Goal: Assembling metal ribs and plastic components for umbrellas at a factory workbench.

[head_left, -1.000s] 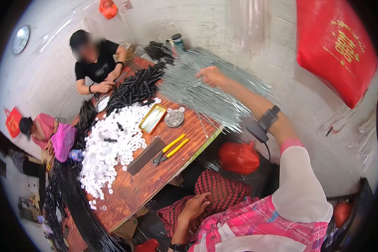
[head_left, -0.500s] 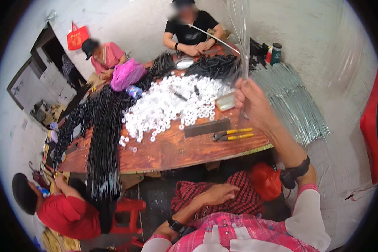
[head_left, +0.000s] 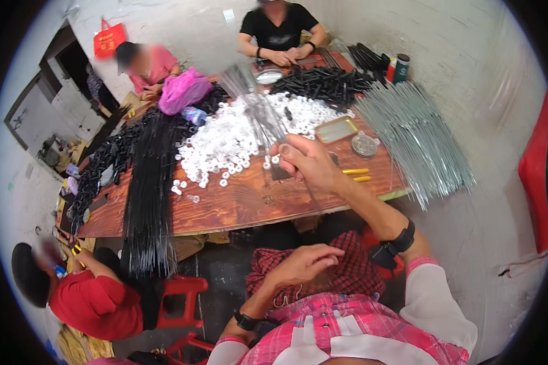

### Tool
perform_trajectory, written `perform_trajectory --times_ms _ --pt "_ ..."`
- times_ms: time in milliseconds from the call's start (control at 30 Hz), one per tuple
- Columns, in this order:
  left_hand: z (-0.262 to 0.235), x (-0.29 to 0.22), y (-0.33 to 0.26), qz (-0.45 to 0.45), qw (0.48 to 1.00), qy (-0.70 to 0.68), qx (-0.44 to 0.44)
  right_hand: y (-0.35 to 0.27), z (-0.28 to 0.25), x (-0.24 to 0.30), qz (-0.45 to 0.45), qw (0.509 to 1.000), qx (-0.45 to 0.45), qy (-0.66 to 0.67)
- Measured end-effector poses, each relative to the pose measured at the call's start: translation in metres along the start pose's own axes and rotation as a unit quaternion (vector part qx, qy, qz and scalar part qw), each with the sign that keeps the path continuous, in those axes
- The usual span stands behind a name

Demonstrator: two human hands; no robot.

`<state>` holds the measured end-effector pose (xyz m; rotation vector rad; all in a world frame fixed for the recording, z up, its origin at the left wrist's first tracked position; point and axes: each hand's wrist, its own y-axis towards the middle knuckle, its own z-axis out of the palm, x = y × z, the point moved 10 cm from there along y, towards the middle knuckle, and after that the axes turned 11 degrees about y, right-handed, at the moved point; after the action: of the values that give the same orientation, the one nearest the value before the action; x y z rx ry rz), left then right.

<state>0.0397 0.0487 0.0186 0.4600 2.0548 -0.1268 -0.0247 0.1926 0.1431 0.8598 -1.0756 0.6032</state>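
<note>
My right hand [head_left: 309, 163] is closed around a bundle of thin metal rods [head_left: 259, 112], raised above the table and blurred by motion. The rods slant up and left, over a heap of small white plastic rings [head_left: 216, 149]. Under that hand, a dark flat bar and yellow-handled pliers [head_left: 358, 176] are partly hidden. Low over my lap, my left hand [head_left: 307, 263] has its fingers stretched out and holds nothing. A rectangular tin [head_left: 337, 129] and a round container [head_left: 365, 145] lie just beyond my right hand.
Silver rods [head_left: 417, 143] are spread at the table's right end. Long black rods [head_left: 149, 176] hang over the front edge at left. Black pieces [head_left: 326, 85] and a pink bag [head_left: 186, 91] lie farther back. Co-workers sit around the table; a red stool [head_left: 186, 298] stands below left.
My right hand has come down and left with the rods, which swung from upright to slanting leftward. The round container now shows. My left hand has risen slightly over the lap.
</note>
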Motion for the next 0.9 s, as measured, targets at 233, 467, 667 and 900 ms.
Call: perform_trajectory --times_ms 233,467,667,900 --pt "-0.063 -0.029 0.003 0.0 0.983 -0.111 -0.148 -0.042 -0.024 0.022 -0.035 0.984 -0.078 -0.155" --pt "-0.118 -0.011 -0.003 -0.021 0.897 -0.229 -0.377 -0.065 -0.021 0.031 -0.054 0.968 -0.138 -0.204" --pt "-0.137 0.011 0.011 -0.065 0.855 -0.247 -0.452 -0.08 -0.023 0.01 -0.078 0.959 -0.156 -0.224" --pt "-0.14 0.031 0.004 -0.078 0.823 -0.298 -0.477 -0.091 -0.013 -0.006 -0.058 0.961 -0.165 -0.214"
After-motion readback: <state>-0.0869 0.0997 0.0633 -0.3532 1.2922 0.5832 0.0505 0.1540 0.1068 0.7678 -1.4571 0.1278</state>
